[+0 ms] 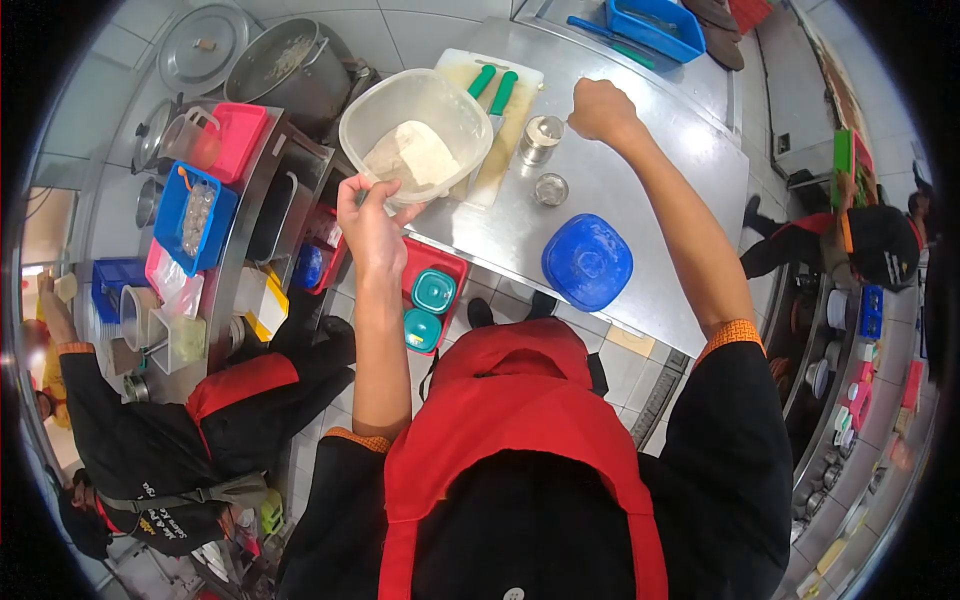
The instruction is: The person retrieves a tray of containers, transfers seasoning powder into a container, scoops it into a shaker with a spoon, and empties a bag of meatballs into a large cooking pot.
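My left hand (pixel 372 225) grips the near rim of a clear plastic container (pixel 365 115), tilted so that its inside shows. White powder (pixel 425 155) lies in its bottom. My right hand (pixel 605 112) is closed in a fist above the steel table, and what its fingers hold, if anything, is hidden. Beside it stands a metal cup (pixel 540 138) with pale stuff at its top. A smaller round metal tin (pixel 551 189) sits just nearer to me. Closer still is a blue lid (pixel 588 262), lying flat near the table's front edge.
Two green-handled knives (pixel 492 90) lie on a white cutting board (pixel 495 170) behind the container. A blue tray (pixel 655 30) stands at the far right. Teal-lidded boxes (pixel 433 291) sit in a red crate below. Co-workers (pixel 200 440) (pixel 860 240) are on both sides.
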Demonstrator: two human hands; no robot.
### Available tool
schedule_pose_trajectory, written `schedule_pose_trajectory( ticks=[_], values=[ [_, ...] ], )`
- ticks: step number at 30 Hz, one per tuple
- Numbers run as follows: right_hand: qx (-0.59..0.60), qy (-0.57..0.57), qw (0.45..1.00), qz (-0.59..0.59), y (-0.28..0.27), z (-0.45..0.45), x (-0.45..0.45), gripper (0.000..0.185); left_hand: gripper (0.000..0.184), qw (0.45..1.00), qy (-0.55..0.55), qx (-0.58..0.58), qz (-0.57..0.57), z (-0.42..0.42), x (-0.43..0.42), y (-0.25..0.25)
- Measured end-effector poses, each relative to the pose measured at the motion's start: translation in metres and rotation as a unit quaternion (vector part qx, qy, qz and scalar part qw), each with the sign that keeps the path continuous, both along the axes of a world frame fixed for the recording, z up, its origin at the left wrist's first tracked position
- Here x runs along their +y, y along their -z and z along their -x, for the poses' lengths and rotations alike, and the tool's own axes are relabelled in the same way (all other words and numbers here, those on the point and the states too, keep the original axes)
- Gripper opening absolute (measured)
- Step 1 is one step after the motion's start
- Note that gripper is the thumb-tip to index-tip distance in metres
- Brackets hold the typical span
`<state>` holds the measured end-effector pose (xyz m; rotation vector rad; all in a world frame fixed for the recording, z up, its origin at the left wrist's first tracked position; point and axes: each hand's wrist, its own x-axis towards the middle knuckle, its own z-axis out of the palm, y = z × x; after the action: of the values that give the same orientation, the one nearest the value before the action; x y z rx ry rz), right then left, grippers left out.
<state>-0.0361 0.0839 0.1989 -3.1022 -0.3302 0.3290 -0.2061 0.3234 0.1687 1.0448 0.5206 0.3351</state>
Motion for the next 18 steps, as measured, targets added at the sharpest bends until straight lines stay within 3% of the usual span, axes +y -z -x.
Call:
schedule_pose_trajectory(
  ticks=[13, 18],
  values=[
    [-0.049, 0.013, 0.997, -0.062, 0.01, 0.002, -0.026, 0.025, 0.018, 0.999, 0.042, 0.003, -0.017, 0.011, 0.0, -0.005],
    [-0.07, 0.026, 0.963, -0.26, 0.017, 0.009, -0.073, 0.025, 0.014, 0.993, 0.108, 0.01, -0.038, 0.016, -0.003, -0.014]
  ],
)
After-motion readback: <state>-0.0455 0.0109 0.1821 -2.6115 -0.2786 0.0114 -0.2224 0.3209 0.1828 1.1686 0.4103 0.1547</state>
